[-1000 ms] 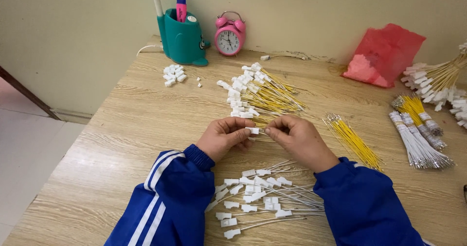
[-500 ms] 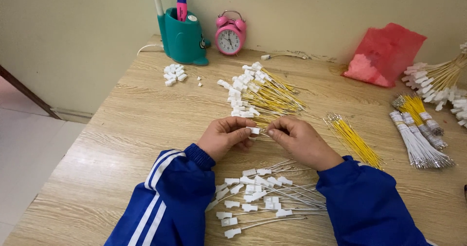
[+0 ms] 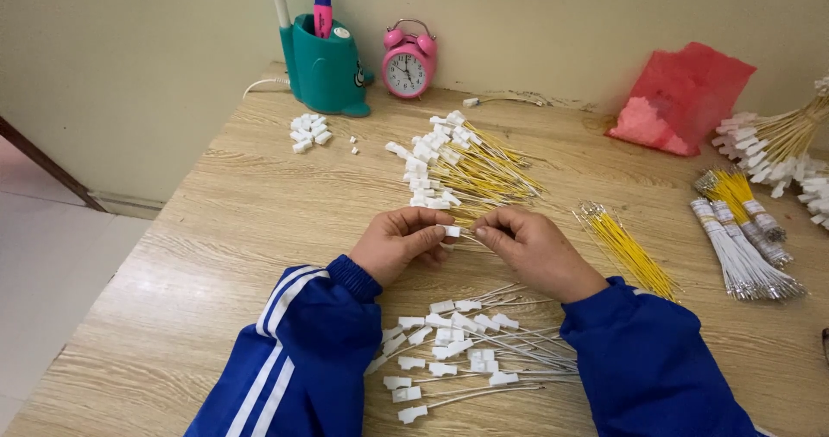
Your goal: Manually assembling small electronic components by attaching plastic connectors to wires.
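Note:
My left hand [image 3: 399, 243] and my right hand [image 3: 528, 249] meet over the middle of the wooden table [image 3: 216, 230]. Between their fingertips they pinch a small white connector [image 3: 452, 231] with a thin wire running toward my right hand. Just beyond my hands lies a pile of yellow wires with white connectors [image 3: 453, 169]. Close to my body, between my blue sleeves, lies a pile of white wires with white connectors [image 3: 458, 342]. A loose bundle of bare yellow wires [image 3: 623, 249] lies right of my right hand.
A teal pen holder [image 3: 322, 67] and a pink alarm clock [image 3: 408, 64] stand at the back by the wall. Loose white connectors [image 3: 308, 132] lie back left. A red plastic bag [image 3: 686, 96] and tied wire bundles [image 3: 743, 230] sit at the right. The table's left edge drops to the floor.
Both hands have stayed together over the same spot with only small finger movements on the connector. Nothing else on the table has moved.

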